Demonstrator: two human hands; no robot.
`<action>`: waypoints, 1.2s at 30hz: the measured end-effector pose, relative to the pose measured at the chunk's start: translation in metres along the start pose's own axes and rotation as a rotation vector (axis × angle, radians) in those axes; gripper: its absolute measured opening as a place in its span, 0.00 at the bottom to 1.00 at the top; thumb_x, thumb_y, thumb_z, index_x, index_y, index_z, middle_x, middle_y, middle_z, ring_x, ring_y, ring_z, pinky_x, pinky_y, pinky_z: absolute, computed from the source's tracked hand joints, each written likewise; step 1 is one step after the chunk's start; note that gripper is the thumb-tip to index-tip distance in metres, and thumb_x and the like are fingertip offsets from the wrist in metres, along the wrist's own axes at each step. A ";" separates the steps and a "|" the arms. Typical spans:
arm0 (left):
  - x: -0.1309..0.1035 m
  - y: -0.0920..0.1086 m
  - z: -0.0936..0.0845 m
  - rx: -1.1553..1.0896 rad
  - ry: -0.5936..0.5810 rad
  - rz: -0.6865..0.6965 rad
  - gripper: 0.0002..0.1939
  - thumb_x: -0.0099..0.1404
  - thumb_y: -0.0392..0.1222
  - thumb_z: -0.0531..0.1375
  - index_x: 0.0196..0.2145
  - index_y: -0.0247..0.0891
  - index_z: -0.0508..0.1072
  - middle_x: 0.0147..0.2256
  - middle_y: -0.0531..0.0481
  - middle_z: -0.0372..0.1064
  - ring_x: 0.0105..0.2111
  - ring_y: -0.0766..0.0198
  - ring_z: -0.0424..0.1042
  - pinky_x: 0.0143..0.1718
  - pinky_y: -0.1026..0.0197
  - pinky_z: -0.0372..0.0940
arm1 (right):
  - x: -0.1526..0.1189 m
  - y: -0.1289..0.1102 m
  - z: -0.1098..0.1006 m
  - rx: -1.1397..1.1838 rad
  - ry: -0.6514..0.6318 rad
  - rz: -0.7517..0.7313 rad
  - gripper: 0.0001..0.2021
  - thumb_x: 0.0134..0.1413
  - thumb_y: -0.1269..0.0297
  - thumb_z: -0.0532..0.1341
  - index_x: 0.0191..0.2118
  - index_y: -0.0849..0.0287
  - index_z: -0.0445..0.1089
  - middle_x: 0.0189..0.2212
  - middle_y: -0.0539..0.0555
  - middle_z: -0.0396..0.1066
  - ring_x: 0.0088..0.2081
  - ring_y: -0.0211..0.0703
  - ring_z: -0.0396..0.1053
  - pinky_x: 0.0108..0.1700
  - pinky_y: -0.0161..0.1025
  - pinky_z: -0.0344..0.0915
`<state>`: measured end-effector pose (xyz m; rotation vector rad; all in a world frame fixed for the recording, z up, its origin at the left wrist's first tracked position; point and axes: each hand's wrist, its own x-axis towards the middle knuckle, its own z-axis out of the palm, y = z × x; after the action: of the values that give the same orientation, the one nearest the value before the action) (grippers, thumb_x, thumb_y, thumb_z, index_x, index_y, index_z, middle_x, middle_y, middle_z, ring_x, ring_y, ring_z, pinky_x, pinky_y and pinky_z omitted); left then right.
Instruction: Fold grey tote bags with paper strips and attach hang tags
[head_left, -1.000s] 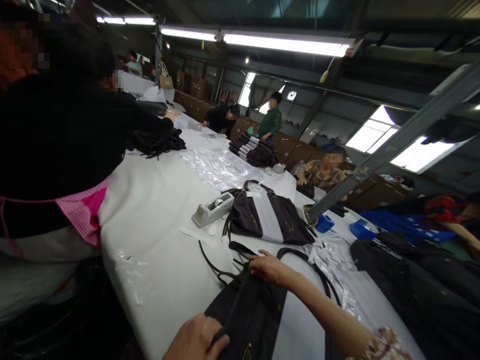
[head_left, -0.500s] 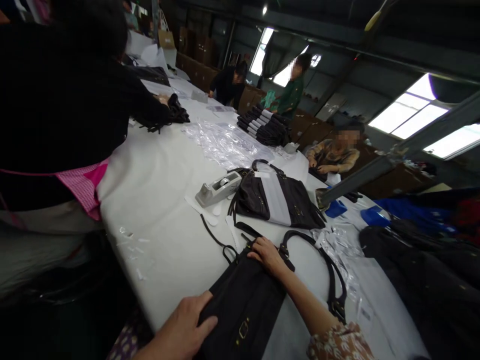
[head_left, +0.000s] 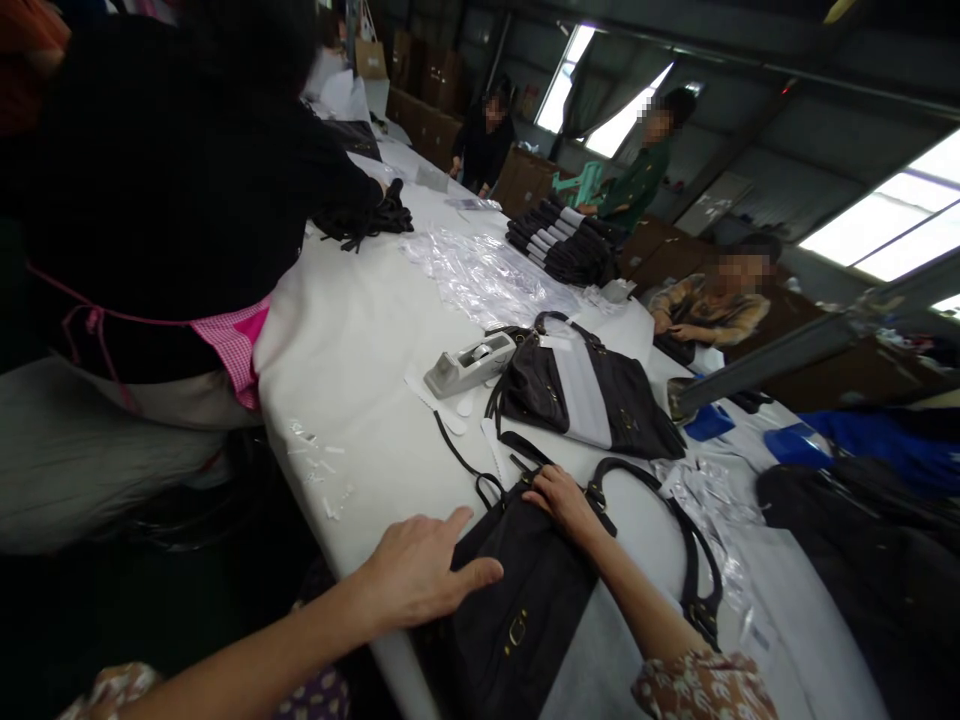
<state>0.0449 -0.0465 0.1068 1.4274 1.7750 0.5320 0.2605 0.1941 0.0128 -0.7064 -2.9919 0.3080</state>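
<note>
At the far left, a person in a black top [head_left: 165,190] leans over the white tabletop [head_left: 352,330]. Small clear scraps [head_left: 322,450] lie near its left edge. The left hand [head_left: 427,572] has its thumb and forefinger spread apart, gripping nothing, at the left edge of the dark bag [head_left: 544,590]; the bag lies just to that hand's right, at the near side of the tabletop. Farther back stands a grey tape dispenser [head_left: 471,365]. The right hand [head_left: 564,505] lies on the bag's far end, fingers slightly bent; whether they pinch it, I cannot tell. Just beyond it is a second bag [head_left: 645,415] with a white band [head_left: 585,395] around it. To the right, a looped handle [head_left: 697,560] reaches out past the right forearm, near crumpled clear plastic [head_left: 709,500].
</note>
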 end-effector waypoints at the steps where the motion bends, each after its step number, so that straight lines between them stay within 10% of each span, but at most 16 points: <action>1: -0.001 0.006 0.003 0.096 -0.011 0.011 0.40 0.56 0.74 0.44 0.46 0.37 0.71 0.33 0.38 0.73 0.35 0.44 0.72 0.35 0.49 0.62 | 0.000 -0.001 -0.001 0.004 0.000 0.007 0.17 0.59 0.50 0.52 0.28 0.57 0.68 0.32 0.57 0.65 0.36 0.48 0.62 0.40 0.44 0.62; 8: -0.007 -0.023 0.062 0.147 -0.003 -0.009 0.15 0.66 0.45 0.46 0.37 0.39 0.71 0.39 0.44 0.69 0.38 0.56 0.72 0.40 0.57 0.63 | -0.009 0.003 0.004 0.163 0.113 0.113 0.14 0.55 0.50 0.58 0.34 0.56 0.67 0.35 0.56 0.65 0.41 0.48 0.63 0.45 0.45 0.64; 12: -0.009 -0.046 0.087 0.083 0.032 -0.044 0.13 0.63 0.36 0.47 0.41 0.40 0.68 0.44 0.45 0.66 0.42 0.61 0.69 0.44 0.62 0.62 | -0.016 0.010 0.004 0.329 0.275 0.240 0.28 0.48 0.45 0.61 0.50 0.58 0.61 0.51 0.62 0.60 0.51 0.51 0.62 0.52 0.48 0.63; 18: -0.008 -0.029 0.065 0.118 -0.070 -0.050 0.23 0.61 0.35 0.49 0.54 0.42 0.64 0.49 0.45 0.66 0.46 0.60 0.67 0.47 0.62 0.61 | -0.029 -0.005 -0.017 0.215 0.167 0.235 0.40 0.45 0.43 0.63 0.61 0.55 0.54 0.64 0.62 0.47 0.63 0.55 0.49 0.61 0.54 0.51; 27: 0.005 0.014 0.031 -0.081 -0.084 0.090 0.32 0.56 0.51 0.57 0.58 0.43 0.61 0.43 0.39 0.71 0.42 0.48 0.69 0.44 0.53 0.61 | 0.005 -0.023 -0.050 0.159 -0.175 -0.008 0.25 0.39 0.43 0.66 0.44 0.48 0.72 0.47 0.54 0.71 0.54 0.54 0.62 0.56 0.51 0.52; 36: 0.150 0.015 0.041 -0.049 0.057 0.220 0.15 0.62 0.38 0.49 0.38 0.35 0.74 0.38 0.41 0.73 0.42 0.54 0.70 0.45 0.57 0.60 | -0.023 -0.015 -0.052 0.191 0.010 0.260 0.15 0.57 0.50 0.55 0.33 0.56 0.72 0.49 0.57 0.68 0.49 0.48 0.66 0.51 0.44 0.60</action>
<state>0.0767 0.0940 0.0468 1.5967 1.6468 0.7323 0.2793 0.1807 0.0665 -1.0695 -2.8089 0.5912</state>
